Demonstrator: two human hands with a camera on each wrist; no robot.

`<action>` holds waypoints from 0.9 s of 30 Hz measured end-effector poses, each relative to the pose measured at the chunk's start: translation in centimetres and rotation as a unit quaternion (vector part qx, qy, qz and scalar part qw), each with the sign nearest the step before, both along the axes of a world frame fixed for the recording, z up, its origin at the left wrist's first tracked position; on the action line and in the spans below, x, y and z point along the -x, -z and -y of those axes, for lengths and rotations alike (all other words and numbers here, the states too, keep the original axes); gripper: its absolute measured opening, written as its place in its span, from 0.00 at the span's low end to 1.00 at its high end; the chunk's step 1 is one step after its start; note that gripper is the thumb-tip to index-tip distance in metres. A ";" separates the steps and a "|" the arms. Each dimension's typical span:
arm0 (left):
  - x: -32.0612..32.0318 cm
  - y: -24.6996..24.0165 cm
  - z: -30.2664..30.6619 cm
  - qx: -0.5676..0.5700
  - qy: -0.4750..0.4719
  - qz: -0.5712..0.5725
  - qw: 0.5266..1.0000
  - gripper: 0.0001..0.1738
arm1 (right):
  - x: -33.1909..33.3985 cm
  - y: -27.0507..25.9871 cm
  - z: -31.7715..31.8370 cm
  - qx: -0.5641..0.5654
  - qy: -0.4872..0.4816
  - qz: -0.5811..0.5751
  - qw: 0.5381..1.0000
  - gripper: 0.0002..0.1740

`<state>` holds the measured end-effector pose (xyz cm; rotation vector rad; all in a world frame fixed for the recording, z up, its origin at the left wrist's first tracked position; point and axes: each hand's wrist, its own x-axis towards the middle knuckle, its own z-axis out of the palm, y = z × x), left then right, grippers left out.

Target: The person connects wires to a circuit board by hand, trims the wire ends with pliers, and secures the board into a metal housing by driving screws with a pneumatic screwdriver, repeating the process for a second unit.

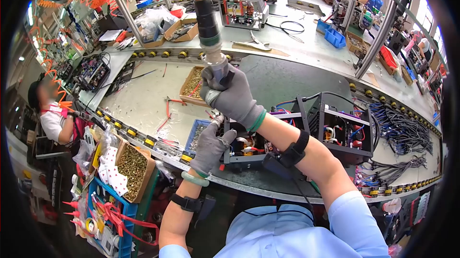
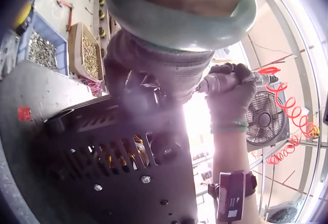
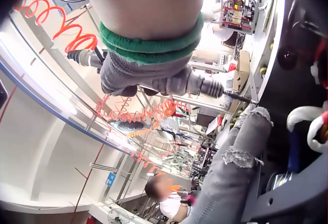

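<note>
In the head view the gloved right hand [image 1: 232, 92] grips a pneumatic screwdriver [image 1: 211, 37] hung on an orange coiled hose. In the right wrist view its bit [image 3: 240, 97] points down to the fingertips of the gloved left hand [image 3: 230, 173], at the edge of a black metal housing. The left hand [image 1: 211, 147] lies at the left end of that housing [image 1: 247, 157], fingers bent at its upper corner; what they pinch, if anything, is hidden. Vent slots and screws mark the housing's dark side panel [image 2: 128, 183] in the left wrist view.
A second open unit [image 1: 347, 133] stands right of the first, with bundled black cables [image 1: 402, 128] beyond. A blue tray of screws [image 1: 196, 133] and a cardboard box of brass parts [image 1: 194, 83] lie behind the left hand. Another person [image 1: 57, 119] is at far left.
</note>
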<state>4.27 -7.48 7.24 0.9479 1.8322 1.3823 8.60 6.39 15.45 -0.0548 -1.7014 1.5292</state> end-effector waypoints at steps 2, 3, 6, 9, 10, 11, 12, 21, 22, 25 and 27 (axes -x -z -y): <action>-0.1 -0.1 0.0 -0.006 -0.003 0.011 1.000 0.37 | 0.2 -0.2 0.5 -0.021 0.010 0.031 0.999 0.18; -0.2 0.1 0.1 -0.007 -0.004 0.009 1.000 0.37 | 0.1 -0.4 0.7 -0.037 0.022 0.042 0.998 0.18; 0.5 0.8 0.3 -0.043 -0.004 0.010 0.999 0.34 | -1.4 -1.5 1.8 0.042 -0.009 -0.036 0.998 0.17; 4.1 3.4 2.0 -0.052 -0.073 0.142 0.986 0.18 | -8.2 -4.8 1.7 0.110 -0.122 -0.023 0.986 0.15; 6.4 6.0 2.6 -0.011 -0.082 0.015 0.996 0.18 | -8.1 -1.8 -2.0 0.217 -0.362 -0.113 0.900 0.24; 8.9 8.9 3.2 0.108 -0.070 -0.138 0.982 0.17 | -13.2 -5.8 2.6 0.207 -0.167 -0.069 0.961 0.33; 10.5 10.6 3.7 0.223 -0.052 -0.284 0.931 0.17 | -14.8 -6.1 1.8 0.266 -0.267 -0.124 0.918 0.34; 9.9 12.5 -0.3 0.463 0.042 -0.461 0.756 0.12 | -25.8 -5.9 2.5 0.106 -0.030 -0.147 0.983 0.35; 10.0 11.9 -0.1 0.458 0.023 -0.432 0.776 0.13 | -26.5 -6.0 2.4 0.101 -0.015 -0.153 0.983 0.36; 10.3 11.7 1.1 0.428 -0.015 -0.442 0.789 0.16 | -27.9 -5.6 1.9 0.101 -0.021 -0.165 0.981 0.37; 10.6 11.8 2.0 0.411 -0.020 -0.449 0.793 0.16 | -28.7 -5.1 0.9 0.097 -0.074 -0.175 0.977 0.38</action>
